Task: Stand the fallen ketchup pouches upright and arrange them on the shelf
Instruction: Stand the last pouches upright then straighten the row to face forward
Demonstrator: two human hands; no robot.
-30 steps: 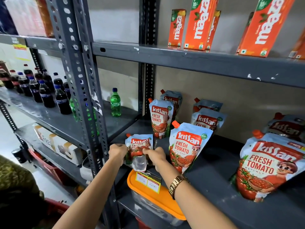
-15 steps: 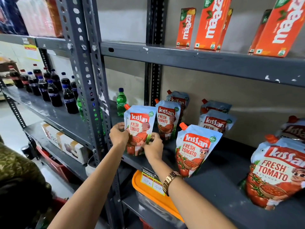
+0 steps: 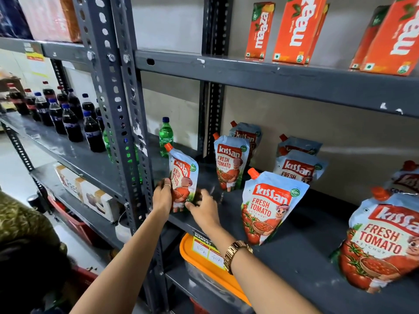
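Upright Kissan ketchup pouch [image 3: 183, 182] at the shelf's [image 3: 301, 257] front left corner, held low between left hand [image 3: 162, 198] and right hand [image 3: 204, 208]. More pouches [image 3: 268, 206] standing rightward; green bottle [image 3: 166, 137] behind.

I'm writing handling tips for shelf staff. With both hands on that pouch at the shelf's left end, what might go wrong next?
1. The held pouch stands near the shelf front edge; released carelessly, it may slump or drop off.
2. Drawing back, the right hand might brush the front pouch, which already leans.
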